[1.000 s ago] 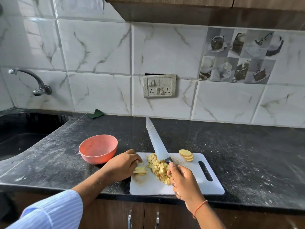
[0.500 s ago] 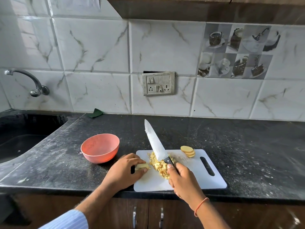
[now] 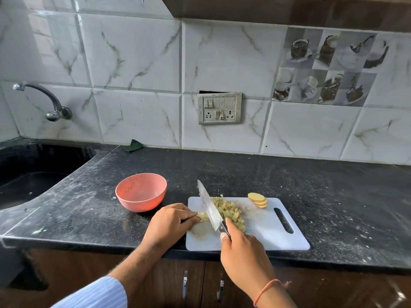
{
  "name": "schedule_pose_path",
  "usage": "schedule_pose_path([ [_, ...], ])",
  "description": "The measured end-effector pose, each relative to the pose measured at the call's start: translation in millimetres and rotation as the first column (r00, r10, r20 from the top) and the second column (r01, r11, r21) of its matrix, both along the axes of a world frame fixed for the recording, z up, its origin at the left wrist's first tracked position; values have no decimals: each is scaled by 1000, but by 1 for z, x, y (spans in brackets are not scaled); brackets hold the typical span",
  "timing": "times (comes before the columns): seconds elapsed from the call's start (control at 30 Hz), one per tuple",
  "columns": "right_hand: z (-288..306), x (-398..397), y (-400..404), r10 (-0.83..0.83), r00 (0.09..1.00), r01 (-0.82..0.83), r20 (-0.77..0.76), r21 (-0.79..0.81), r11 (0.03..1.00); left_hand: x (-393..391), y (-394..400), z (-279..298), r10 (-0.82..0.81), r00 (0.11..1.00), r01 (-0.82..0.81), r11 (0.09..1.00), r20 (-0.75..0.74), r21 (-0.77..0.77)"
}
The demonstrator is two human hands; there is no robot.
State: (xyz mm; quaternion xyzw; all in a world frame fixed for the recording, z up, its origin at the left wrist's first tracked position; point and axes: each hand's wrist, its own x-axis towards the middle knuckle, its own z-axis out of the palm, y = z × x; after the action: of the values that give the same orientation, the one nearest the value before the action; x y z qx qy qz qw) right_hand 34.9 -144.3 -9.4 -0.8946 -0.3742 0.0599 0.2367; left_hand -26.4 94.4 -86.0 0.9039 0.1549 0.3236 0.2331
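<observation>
Gripping the dark handle of a long steel-bladed kitchen knife (image 3: 209,207), the right hand (image 3: 244,254) has its fingers wrapped fully round it, with the thumb laid along the near side. The knife sits over the left part of the white plastic cutting board (image 3: 269,230), low in the centre of the frame. Its blade stands between a small pale yellow vegetable piece (image 3: 202,216) and a heap of diced yellow cubes (image 3: 230,213). The left hand (image 3: 169,221) is curled, and its fingertips pinch that small piece down on the board's left edge.

The main risk is a nicked finger. The left fingertips are just beside the blade, and the piece is so short that little of it shows past them. If it slides or rolls under the cut, the edge would probably meet skin. Cubes could also scatter off the board onto the dark speckled stone counter (image 3: 333,196).

The knife's long axis runs from the handle at lower centre up and slightly left. Its tip points toward the tiled wall, to the right of the round salmon-pink plastic bowl (image 3: 141,191).
</observation>
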Motion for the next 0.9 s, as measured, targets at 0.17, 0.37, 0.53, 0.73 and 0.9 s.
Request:
schedule_pose_path([
  [0.17, -5, -5, 4, 22, 997, -18, 73, -53, 998, 0, 1, 1, 3, 1000, -3, 1000, 1, 3],
  [0.37, -15, -13, 20, 54, 994, -44, 97, -108, 993, 4, 3, 1, -17, 1000, 17, 999, 4, -36],
  [0.53, -5, -9, 33, 25, 995, -5, 95, -202, 979, 2, 7, 1, -57, 998, 56, 996, -20, -65],
  [0.73, -9, -9, 9, 85, 982, -33, 170, -286, 958, 1, 10, -1, -60, 998, 59, 997, -23, -51],
  [0.9, -14, -9, 13, 46, 985, -17, 164, -178, 984, 1, 9, 0, -28, 999, 25, 996, -36, -89],
])
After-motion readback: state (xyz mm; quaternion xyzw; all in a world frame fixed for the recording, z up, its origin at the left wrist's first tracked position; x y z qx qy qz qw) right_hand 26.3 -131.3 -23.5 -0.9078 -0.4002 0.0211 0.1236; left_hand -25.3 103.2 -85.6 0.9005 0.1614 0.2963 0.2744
